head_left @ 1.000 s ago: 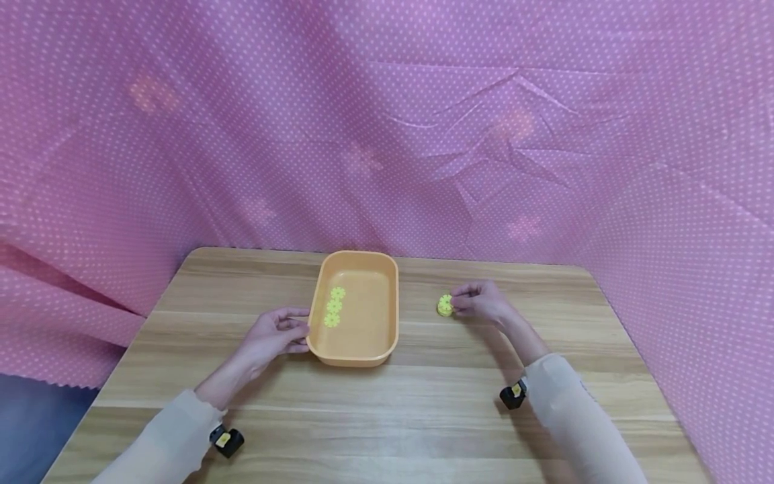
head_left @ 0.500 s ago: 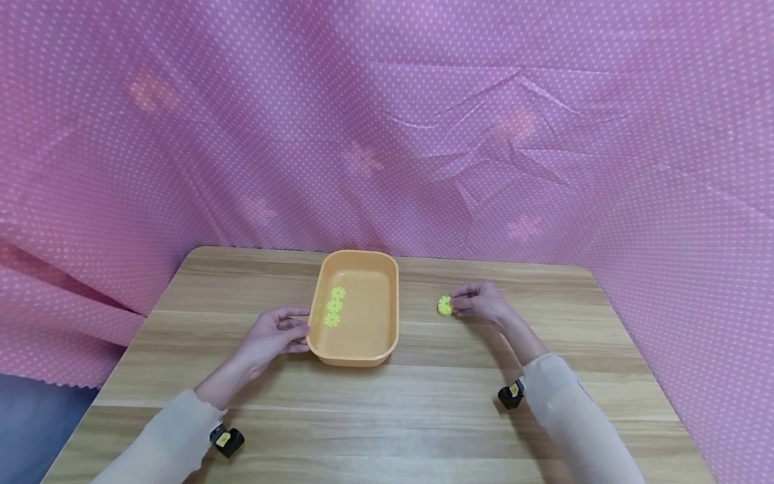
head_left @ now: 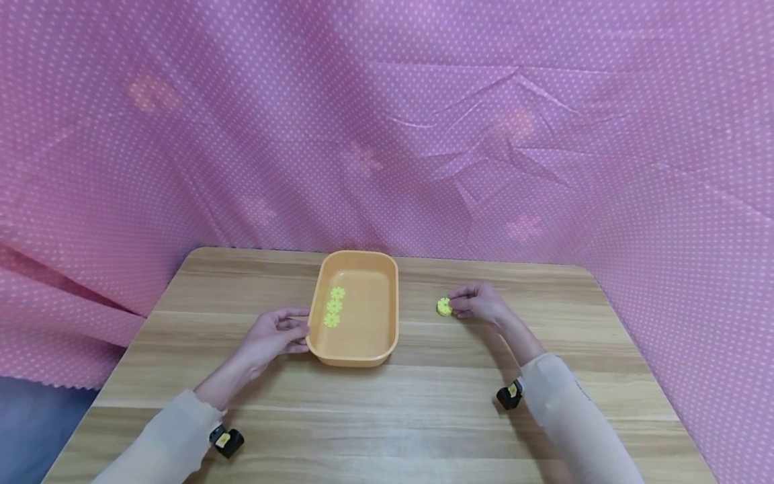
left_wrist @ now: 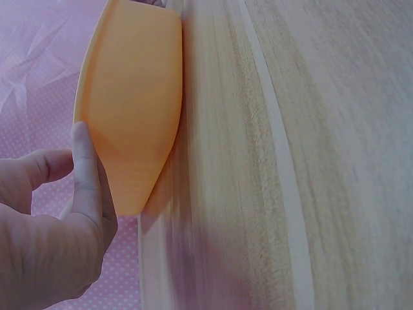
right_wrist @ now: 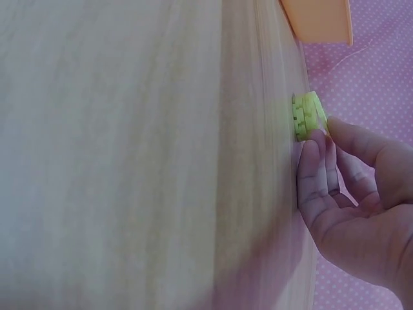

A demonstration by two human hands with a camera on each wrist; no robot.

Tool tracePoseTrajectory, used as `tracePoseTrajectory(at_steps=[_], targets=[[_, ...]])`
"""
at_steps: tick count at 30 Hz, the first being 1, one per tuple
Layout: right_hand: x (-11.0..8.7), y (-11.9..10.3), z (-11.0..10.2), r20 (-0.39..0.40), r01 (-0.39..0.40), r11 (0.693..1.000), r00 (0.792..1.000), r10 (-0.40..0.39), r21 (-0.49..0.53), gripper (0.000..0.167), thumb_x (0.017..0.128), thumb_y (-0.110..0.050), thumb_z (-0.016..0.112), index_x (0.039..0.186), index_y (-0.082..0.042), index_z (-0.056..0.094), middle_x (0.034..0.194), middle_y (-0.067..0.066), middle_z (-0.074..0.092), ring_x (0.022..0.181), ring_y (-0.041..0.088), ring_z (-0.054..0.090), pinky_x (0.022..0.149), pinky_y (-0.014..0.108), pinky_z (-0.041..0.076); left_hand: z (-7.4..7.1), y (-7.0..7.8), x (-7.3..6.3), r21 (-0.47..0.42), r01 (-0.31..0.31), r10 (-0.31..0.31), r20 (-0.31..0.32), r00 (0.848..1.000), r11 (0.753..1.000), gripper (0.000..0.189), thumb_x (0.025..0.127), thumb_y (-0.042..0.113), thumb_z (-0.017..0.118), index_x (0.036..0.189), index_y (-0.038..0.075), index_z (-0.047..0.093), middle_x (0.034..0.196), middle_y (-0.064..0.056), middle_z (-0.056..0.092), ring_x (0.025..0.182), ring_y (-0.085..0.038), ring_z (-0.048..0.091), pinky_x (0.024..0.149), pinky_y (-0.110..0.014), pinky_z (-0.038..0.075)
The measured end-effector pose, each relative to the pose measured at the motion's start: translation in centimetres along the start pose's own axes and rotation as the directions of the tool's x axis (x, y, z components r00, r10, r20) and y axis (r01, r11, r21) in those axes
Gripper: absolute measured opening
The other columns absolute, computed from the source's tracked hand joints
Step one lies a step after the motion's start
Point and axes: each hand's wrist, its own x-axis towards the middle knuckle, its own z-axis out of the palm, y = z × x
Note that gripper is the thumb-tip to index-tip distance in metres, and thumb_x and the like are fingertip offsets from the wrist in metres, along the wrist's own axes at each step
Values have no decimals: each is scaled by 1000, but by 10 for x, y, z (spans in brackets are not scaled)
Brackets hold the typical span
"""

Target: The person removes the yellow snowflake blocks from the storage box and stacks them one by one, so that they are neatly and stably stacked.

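In the head view, my left hand [head_left: 273, 337] touches the left side of an orange tray [head_left: 353, 359]. The left wrist view shows its extended fingers [left_wrist: 85, 168] against the outer wall near the rim, not wrapped round it. Inside the tray, three yellow-green flower-shaped notched discs [head_left: 334, 306] lie in a row. To the tray's right, my right hand [head_left: 480, 304] is at a short stack of the same discs [head_left: 444, 307]. Seen in the right wrist view, its thumb and fingertips pinch the top disc [right_wrist: 316, 108], which tilts up from the stack [right_wrist: 299, 119]. Fingers partly cover the stack.
A wood-grain table [head_left: 393, 423] carries everything. Pink dotted cloth [head_left: 363, 134] hangs close behind its back edge and along both sides. A black wrist camera [head_left: 509, 395] sits at the right sleeve, another wrist camera [head_left: 227, 441] at the left.
The right hand and forearm have shifted very slightly left at the stack of discs. The left hand, the tray and the discs in it stay in place.
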Motion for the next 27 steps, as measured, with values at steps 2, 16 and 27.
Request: tracePoseTrajectory(at_steps=[2,16,27], targets=[[0,1,0,-2,-1,1000,1000,1,-6,37,97,2,70,129,18,61,99,4,81,80,8,74,77,22,69,0,-1,0,3,-7,7,7,1000,1000,49,104,0,60,149,-11,46,113,-15,70,90,-15,73,85,-26,70],[-3,-13,-1,-34,3,998,999,-5,-59,40,100,-7,69,134,13,61,104,7,78,85,11,72,85,24,69,0,-2,1,-28,-3,3,18,1000,1000,53,102,0,63,151,-11,43,112,-13,67,87,-14,74,84,-25,70],[-12,-56,19,12,70,989,998,-69,-129,39,102,-12,69,134,9,62,125,27,70,103,29,76,102,43,67,-2,-3,3,-7,-12,12,31,999,1000,52,104,1,60,152,-10,42,121,-20,67,93,-16,75,88,-26,70]])
